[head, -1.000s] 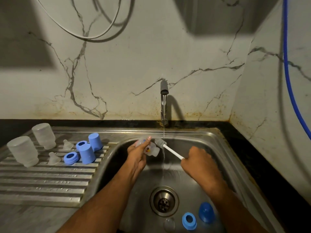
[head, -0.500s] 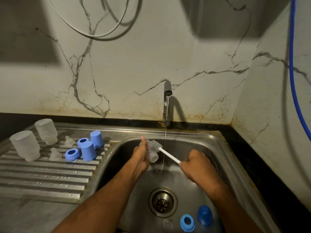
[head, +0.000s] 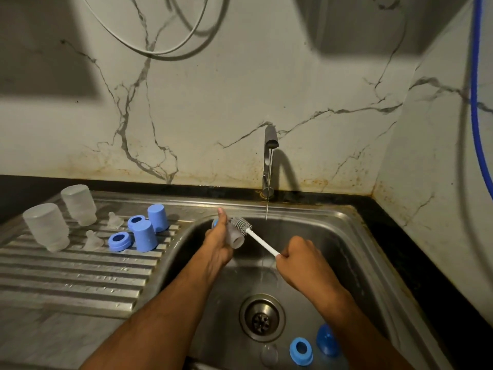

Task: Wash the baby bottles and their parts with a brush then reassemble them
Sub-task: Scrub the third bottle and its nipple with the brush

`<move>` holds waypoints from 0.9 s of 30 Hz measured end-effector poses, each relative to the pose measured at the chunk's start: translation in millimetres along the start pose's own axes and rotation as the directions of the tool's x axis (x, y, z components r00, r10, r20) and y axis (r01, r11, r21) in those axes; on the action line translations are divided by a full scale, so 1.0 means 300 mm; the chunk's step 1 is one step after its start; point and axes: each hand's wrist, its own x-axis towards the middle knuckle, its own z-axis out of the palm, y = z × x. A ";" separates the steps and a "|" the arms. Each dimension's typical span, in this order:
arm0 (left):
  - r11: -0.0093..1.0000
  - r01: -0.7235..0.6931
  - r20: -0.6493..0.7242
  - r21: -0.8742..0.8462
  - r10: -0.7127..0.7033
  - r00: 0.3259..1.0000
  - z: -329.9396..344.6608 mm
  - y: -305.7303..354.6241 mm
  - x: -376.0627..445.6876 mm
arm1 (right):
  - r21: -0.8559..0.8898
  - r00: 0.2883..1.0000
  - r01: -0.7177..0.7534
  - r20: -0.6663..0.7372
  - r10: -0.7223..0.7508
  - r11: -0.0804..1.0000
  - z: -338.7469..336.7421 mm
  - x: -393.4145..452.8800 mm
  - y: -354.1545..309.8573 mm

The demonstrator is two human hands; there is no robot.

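Note:
My left hand (head: 217,243) holds a small clear baby bottle (head: 234,236) over the steel sink (head: 346,236), its mouth turned toward the right. My right hand (head: 301,263) grips the white handle of a bottle brush (head: 244,225); the grey bristle head sits just outside the bottle's mouth. Two frosted bottles (head: 46,225) stand upside down on the drainboard (head: 66,276), with blue caps (head: 145,235), blue collar rings (head: 120,241) and clear teats (head: 93,240) beside them. A blue ring (head: 301,351), a blue cap (head: 327,340) and a clear teat (head: 269,355) lie in the basin near the drain (head: 262,319).
The tap (head: 269,161) at the back runs a thin stream of water into the basin. A marble wall rises behind, and a side wall with a blue hose (head: 477,116) stands to the right. A black counter edge frames the sink.
The brush head has come out of the bottle's mouth and now sits beside it. The bottle has turned so its printed side faces away. Both hands stay over the basin.

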 end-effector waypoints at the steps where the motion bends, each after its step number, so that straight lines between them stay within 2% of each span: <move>1: 1.000 -0.009 0.009 0.009 0.009 1.000 0.006 -0.003 -0.004 | -0.001 1.000 0.001 -0.007 -0.001 1.000 -0.001 0.000 -0.002; 7: 0.996 0.043 0.083 0.082 -0.050 0.995 0.076 -0.058 -0.034 | -0.010 0.997 -0.014 -0.071 0.013 1.000 0.008 0.012 -0.011; 14: 0.999 -0.008 -0.065 -0.044 0.005 0.998 -0.008 0.003 0.002 | -0.023 1.000 0.000 0.000 0.000 1.000 0.016 0.004 0.010; 19: 0.993 -0.029 -0.093 0.111 0.039 0.995 0.073 -0.047 -0.048 | -0.011 0.999 0.005 -0.044 -0.006 1.000 0.030 0.015 -0.011; 22: 0.998 -0.004 -0.066 0.065 0.008 0.998 0.090 -0.047 -0.049 | 0.025 0.998 -0.010 -0.055 0.011 1.000 0.028 0.025 -0.004; 25: 0.998 0.036 -0.061 -0.042 -0.038 0.997 0.061 -0.020 -0.003 | 0.029 1.000 0.000 -0.018 0.001 1.000 0.026 0.026 0.005; 27: 0.997 0.057 -0.030 -0.048 -0.059 0.998 0.040 -0.007 0.010 | 0.033 1.000 0.010 0.007 -0.010 0.999 0.019 0.023 0.007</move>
